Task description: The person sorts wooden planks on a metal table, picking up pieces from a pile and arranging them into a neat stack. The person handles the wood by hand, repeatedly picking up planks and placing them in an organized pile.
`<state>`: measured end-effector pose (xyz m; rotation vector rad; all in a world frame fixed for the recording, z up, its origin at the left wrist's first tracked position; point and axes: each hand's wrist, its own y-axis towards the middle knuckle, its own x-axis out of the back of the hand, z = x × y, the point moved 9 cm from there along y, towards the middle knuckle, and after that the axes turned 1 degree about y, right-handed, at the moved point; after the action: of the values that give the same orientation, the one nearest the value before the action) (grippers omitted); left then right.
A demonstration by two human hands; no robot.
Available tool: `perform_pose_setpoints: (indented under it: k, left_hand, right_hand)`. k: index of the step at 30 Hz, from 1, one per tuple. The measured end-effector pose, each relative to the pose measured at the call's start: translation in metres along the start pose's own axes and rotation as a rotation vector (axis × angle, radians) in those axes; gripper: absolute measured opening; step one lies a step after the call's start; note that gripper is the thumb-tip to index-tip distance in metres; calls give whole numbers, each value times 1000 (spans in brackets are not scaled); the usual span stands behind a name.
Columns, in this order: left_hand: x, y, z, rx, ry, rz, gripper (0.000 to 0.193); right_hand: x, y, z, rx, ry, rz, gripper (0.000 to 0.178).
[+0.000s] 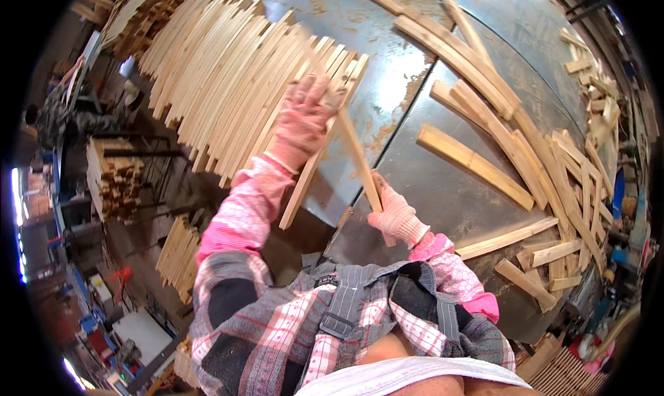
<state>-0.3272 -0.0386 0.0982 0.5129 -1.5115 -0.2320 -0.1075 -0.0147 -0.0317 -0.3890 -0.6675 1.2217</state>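
Note:
Slanting across the gap beside the stacked slats is a loose wooden strip [356, 147]. My right hand [399, 215], in a pale knitted glove, is closed around its near end. Farther up, my left hand [301, 119] in a pinkish, stained glove wraps over the same strip; its fingers are slightly blurred, and so is the strip's far end. Below and to the left of that hand lies a row of light wooden slats [228, 85], set side by side. The row's rightmost slat [321, 161] juts out toward me, just under the left wrist.
Longer wooden boards [477, 164] lie scattered across the dark metal table [443, 237] on the right. Short offcuts [557, 254] are heaped near its right edge. Another stack of wood [117, 181] stands at the left, past the table's edge.

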Motion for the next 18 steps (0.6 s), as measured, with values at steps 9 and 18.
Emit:
perform_pose_setpoints:
  k: [9,18]
  left_hand:
    - [-12,-72,254,558,101,219,13]
    - [-70,-236,490,1321,267,478,36]
  right_hand:
    - [243,47,-25,65,252,-610,63]
    - [487,97,-92,-471,-667,-882,89]
